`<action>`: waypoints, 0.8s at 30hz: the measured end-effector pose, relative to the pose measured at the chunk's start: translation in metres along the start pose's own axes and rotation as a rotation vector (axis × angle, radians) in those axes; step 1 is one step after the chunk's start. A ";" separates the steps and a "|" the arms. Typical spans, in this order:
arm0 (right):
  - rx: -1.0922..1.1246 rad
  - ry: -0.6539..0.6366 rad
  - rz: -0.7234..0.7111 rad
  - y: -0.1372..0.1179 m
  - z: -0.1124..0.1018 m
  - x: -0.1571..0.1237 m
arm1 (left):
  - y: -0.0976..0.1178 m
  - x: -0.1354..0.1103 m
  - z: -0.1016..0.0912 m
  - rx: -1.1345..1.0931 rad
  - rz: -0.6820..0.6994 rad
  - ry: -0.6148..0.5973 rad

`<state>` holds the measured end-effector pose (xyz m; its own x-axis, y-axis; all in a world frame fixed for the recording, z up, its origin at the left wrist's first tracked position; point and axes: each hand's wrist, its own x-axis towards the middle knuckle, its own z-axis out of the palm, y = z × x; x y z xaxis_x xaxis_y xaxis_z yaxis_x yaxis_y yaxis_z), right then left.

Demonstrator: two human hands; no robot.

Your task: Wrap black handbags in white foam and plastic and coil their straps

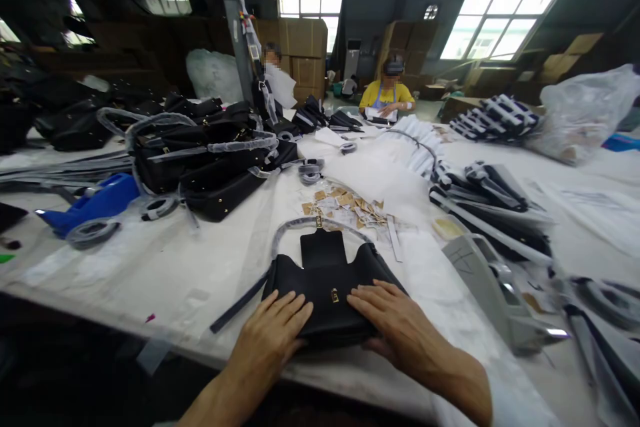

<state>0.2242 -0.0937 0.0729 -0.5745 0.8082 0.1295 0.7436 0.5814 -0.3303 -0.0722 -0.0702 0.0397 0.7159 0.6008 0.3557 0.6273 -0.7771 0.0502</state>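
Observation:
A black handbag (325, 283) lies on the table right in front of me, its flap (323, 250) folded back away from me. A small gold clasp (335, 295) shows on its front panel. Its strap (286, 230), covered in clear wrap, arches behind the flap, and a dark strap end sticks out to the left. My left hand (273, 327) rests on the left part of the panel with fingers stretched out. On the right part lies my right hand (395, 313), also flat with fingers extended. Both thumbs are at the bag's near edge, partly hidden.
Several black bags (215, 160) are piled at left, near a blue tape dispenser (95, 203). Brown and white tags (350, 207) lie scattered beyond the bag. A grey tape dispenser (500, 300) and wrapped black pieces (495, 213) are at right. A co-worker in yellow (385, 93) sits across.

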 end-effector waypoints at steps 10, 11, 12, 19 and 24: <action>-0.205 0.110 0.062 -0.028 0.011 -0.001 | -0.005 0.017 -0.012 -0.108 -0.065 -0.230; -0.186 0.070 0.082 -0.030 0.006 0.000 | 0.002 0.020 -0.007 -0.073 -0.058 -0.231; -0.162 0.018 0.094 -0.031 0.000 0.002 | 0.009 0.023 0.000 -0.033 -0.042 -0.227; -0.147 -0.091 0.248 -0.027 -0.012 0.034 | 0.034 0.019 0.057 0.206 -0.023 0.071; -0.104 -0.154 0.222 -0.021 0.001 0.059 | 0.038 0.014 0.060 0.220 -0.039 0.235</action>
<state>0.1744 -0.0581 0.0860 -0.4334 0.8976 -0.0811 0.8833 0.4052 -0.2357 -0.0192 -0.0801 -0.0096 0.6157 0.5495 0.5648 0.7225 -0.6798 -0.1262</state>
